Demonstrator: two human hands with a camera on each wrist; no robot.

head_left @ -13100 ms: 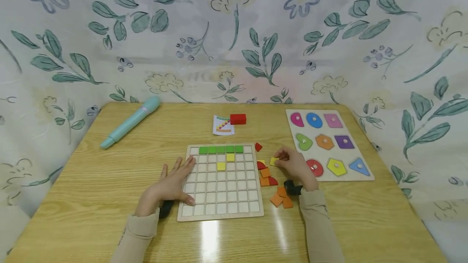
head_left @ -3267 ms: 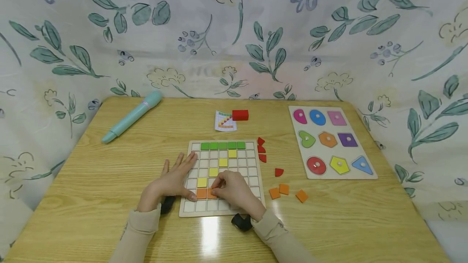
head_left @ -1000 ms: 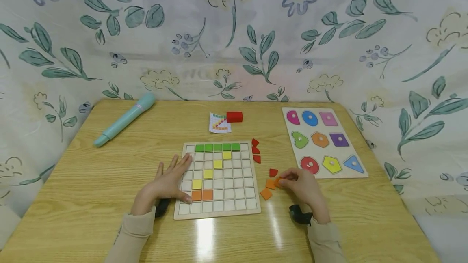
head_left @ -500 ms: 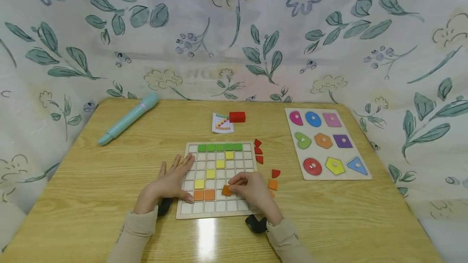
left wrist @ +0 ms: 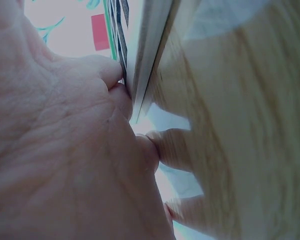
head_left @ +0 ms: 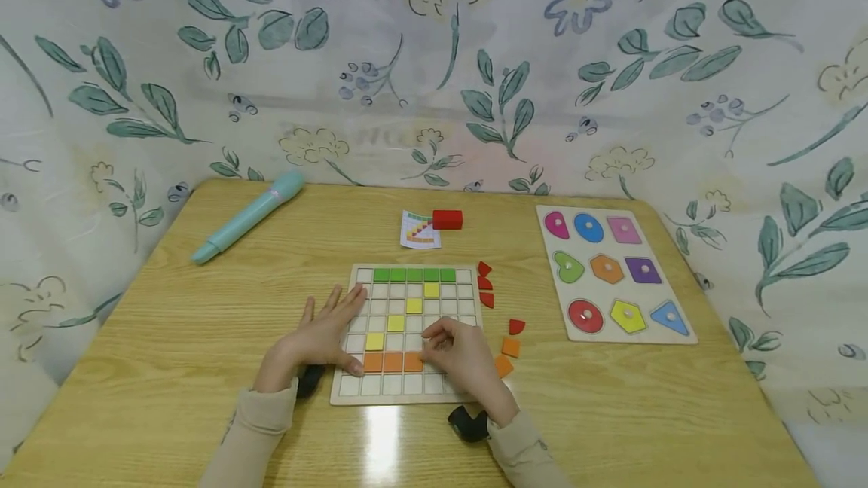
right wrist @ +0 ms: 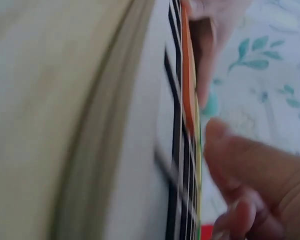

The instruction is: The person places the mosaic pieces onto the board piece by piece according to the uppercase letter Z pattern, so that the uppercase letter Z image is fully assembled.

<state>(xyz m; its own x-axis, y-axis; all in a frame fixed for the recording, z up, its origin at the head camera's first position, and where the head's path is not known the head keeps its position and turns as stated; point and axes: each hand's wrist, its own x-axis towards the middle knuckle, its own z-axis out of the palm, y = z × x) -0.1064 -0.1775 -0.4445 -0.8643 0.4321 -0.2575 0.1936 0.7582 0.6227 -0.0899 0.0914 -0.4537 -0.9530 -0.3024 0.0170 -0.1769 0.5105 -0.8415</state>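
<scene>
A wooden grid board lies on the table, holding a row of green square tiles, several yellow square tiles in a diagonal and three orange square tiles side by side. Spread over the board's left edge, my left hand rests with thumb and fingertips on it. My right hand is over the board, its thumb and fingertips beside the rightmost orange tile. In the right wrist view the thumb stands just off the board, nothing visible between it and the fingers.
Right of the board lie red quarter-circle pieces and two orange tiles. Behind it are a pattern card and a red block. A shape puzzle lies far right, a teal microphone-shaped stick back left.
My right hand took an orange tile from the right-hand pile and carried it left; it now lies third in the orange row. My left hand stayed on the board. Earlier, yellow tiles were added to the diagonal.
</scene>
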